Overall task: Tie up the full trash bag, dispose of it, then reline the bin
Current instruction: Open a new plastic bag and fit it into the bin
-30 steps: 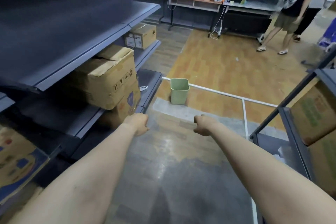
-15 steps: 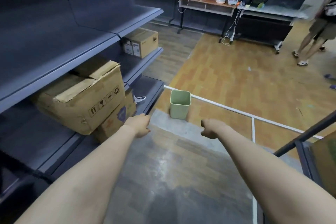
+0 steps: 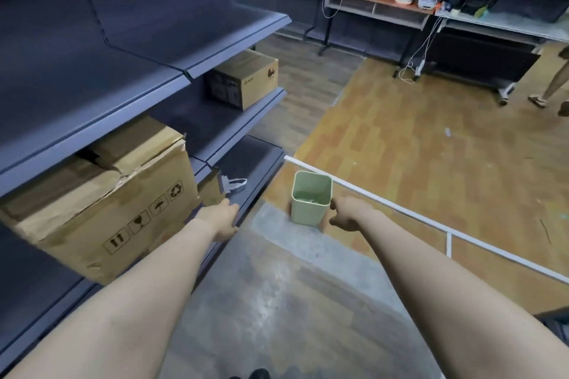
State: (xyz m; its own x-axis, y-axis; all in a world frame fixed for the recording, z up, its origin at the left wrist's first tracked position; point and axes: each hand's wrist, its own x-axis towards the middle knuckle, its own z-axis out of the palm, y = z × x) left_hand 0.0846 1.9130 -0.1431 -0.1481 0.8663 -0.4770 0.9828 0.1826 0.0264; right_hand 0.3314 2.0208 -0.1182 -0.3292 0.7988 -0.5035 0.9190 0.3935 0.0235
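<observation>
On the floor ahead, at the end of the shelving aisle, the green bin (image 3: 311,197) stands upright against the white rail (image 3: 400,209), no liner showing. My left hand (image 3: 222,218) and right hand (image 3: 345,213) both hang loosely curled, holding nothing. No fresh bag in view. Judgement: relining is next; I'd fetch a liner, then seat it evenly over the rim.

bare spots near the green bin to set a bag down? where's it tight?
Free: the grey floor between the two forearms, short of the green bin; the wood floor beyond the white strip. Tight: the shelf bays on the left, filled by the big cardboard box, and the bin's flanks, where the left hand and right hand sit.
</observation>
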